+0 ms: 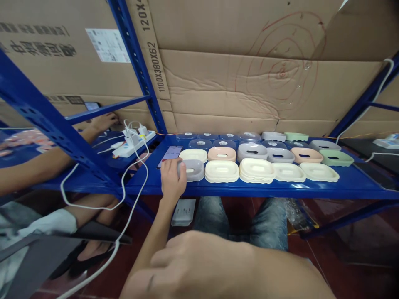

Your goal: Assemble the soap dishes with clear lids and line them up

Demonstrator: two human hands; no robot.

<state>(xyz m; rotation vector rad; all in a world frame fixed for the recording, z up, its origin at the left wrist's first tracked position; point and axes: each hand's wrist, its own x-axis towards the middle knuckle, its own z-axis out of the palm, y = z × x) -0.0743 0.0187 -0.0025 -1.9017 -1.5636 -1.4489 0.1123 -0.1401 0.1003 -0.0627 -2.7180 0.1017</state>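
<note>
Head camera: the person's left hand [172,179] is reaching across a blue shelf [355,185], fingers curling loosely onto the left rim of a grey soap dish [193,169] at the near-left corner of rows of pastel dishes. The dish is lying just right of the fingertips, long axis across the shelf. The right hand [199,265] is hanging close to the lens, well short, fingers loosely curled and holding nothing.
</note>
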